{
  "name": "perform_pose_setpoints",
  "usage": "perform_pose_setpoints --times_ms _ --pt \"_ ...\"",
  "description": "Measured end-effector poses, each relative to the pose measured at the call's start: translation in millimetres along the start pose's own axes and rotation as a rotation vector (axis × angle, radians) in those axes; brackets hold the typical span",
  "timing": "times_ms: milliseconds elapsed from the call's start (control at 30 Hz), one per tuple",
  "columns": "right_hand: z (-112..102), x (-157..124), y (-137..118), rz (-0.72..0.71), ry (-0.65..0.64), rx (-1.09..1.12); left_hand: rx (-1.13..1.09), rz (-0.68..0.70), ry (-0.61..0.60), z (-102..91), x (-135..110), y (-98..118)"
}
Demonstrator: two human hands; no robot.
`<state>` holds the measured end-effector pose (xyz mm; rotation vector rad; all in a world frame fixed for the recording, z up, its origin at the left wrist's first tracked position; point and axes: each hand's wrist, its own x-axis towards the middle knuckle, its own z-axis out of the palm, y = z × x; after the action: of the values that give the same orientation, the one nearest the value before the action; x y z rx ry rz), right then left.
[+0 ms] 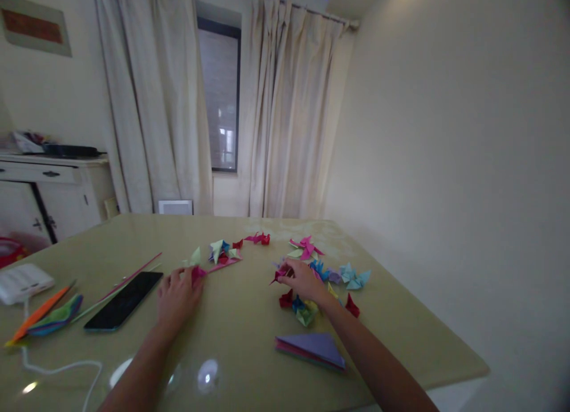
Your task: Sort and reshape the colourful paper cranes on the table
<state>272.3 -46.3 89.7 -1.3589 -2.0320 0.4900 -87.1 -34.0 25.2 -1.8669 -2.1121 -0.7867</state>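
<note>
My left hand (178,293) rests on the table with its fingers closed on a pink folded paper piece (198,273); a pale green paper piece (195,257) stands just behind it. Over a cluster of origami on the right, my right hand (303,279) pinches a small dark pink folded paper piece (276,276). Below that hand lie a red piece (286,298) and a green-yellow one (305,313). Light blue origami (355,276) sits to its right, and a pink star-like piece (306,247) behind it.
A black phone (123,301) lies left of my left hand, beside thin paper strips (129,277). Farther left are orange folded paper (42,312), a white device (25,283) and a white cable (62,364). A purple folded stack (312,348) lies near the front.
</note>
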Motion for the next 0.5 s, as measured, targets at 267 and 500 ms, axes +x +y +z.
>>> perform_pose_setpoints --times_ms 267,500 --pt "-2 -19 15 0.048 0.017 -0.234 -0.425 0.095 -0.178 4.7 0 18" --pt "-3 -20 0 0.029 0.0 -0.472 -0.682 0.123 -0.089 3.8 -6 39"
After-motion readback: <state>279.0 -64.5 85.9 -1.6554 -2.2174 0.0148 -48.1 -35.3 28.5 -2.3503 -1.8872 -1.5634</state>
